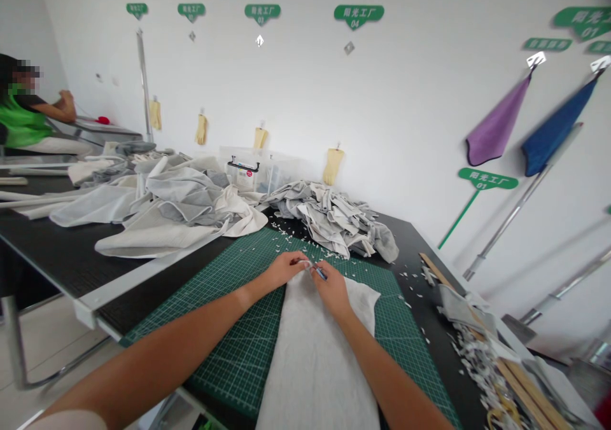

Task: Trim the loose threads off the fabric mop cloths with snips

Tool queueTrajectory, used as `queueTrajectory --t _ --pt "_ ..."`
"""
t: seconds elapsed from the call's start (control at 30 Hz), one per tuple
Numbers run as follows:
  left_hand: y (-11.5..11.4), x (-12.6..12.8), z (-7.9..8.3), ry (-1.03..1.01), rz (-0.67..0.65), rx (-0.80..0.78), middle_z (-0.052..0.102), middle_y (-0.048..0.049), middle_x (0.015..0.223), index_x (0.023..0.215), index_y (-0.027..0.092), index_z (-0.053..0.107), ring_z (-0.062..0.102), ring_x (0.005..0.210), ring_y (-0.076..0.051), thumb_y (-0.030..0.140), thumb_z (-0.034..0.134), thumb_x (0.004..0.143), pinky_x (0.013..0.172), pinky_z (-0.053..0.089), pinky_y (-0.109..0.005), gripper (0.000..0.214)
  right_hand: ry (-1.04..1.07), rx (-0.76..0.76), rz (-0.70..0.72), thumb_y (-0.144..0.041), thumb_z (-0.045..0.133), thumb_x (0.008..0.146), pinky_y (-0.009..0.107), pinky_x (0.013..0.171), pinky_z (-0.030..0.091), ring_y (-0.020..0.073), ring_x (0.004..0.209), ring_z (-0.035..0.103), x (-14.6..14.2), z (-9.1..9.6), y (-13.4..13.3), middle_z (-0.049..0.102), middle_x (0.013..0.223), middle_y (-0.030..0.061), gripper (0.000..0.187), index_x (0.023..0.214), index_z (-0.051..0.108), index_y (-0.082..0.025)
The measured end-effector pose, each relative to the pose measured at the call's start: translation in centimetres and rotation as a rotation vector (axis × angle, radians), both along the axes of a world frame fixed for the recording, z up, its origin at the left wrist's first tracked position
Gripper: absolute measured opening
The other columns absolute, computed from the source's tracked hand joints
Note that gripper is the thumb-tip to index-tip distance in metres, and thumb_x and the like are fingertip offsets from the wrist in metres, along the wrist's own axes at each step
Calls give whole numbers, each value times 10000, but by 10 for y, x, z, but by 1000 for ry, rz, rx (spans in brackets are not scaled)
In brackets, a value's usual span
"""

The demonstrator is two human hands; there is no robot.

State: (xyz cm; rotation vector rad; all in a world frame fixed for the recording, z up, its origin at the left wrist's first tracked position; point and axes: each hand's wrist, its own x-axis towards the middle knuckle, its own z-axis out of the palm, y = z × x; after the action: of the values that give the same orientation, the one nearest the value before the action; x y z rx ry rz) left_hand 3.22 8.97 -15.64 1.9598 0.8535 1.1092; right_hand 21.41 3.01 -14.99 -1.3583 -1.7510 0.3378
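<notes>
A long light-grey cloth [319, 360] stretches over the green cutting mat [229, 360] toward me. At its far edge my left hand [287, 268] is closed, pinching a bit of the fabric between thumb and fingers. Close beside it, my right hand [333, 287] is closed around a small blue tool [320, 273], whose tip meets the cloth edge by my left fingertips. The tool's exact kind is too small to make out; it may be a pair of snips. Small white scraps are scattered on the mat just beyond both hands.
A heap of grey cloths [334, 210] lies behind the mat, and a larger pile [176, 194] spreads to the left. Scraps [470, 353] and wooden strips [525, 385] line the right edge. A clear plastic box [245, 174] stands at the back. Another person [28, 121] sits far left.
</notes>
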Motion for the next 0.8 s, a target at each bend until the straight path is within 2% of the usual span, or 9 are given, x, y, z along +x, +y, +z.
queueTrajectory --t 0.33,0.63,0.8 --pt "-5 0 8 -45 -42 -35 714 -44 860 971 125 742 574 730 -144 439 610 876 678 409 -234 353 8 -29 4 -403 494 923 272 669 375 196 728 581 0 2 0 667 782 -7 220 865 634 -244" --pt "-6 1 10 -34 -11 -31 687 -28 791 956 130 735 539 683 -134 435 607 873 644 394 -233 342 32 -42 17 -553 505 935 257 640 344 175 699 539 -2 5 -2 574 717 -30 354 796 578 -236" --pt "-8 0 13 -37 3 -6 677 -27 785 953 134 728 533 680 -134 413 591 882 638 392 -235 320 60 -72 37 -577 454 959 254 623 324 168 701 537 -3 7 -5 568 718 -35 393 809 573 -234"
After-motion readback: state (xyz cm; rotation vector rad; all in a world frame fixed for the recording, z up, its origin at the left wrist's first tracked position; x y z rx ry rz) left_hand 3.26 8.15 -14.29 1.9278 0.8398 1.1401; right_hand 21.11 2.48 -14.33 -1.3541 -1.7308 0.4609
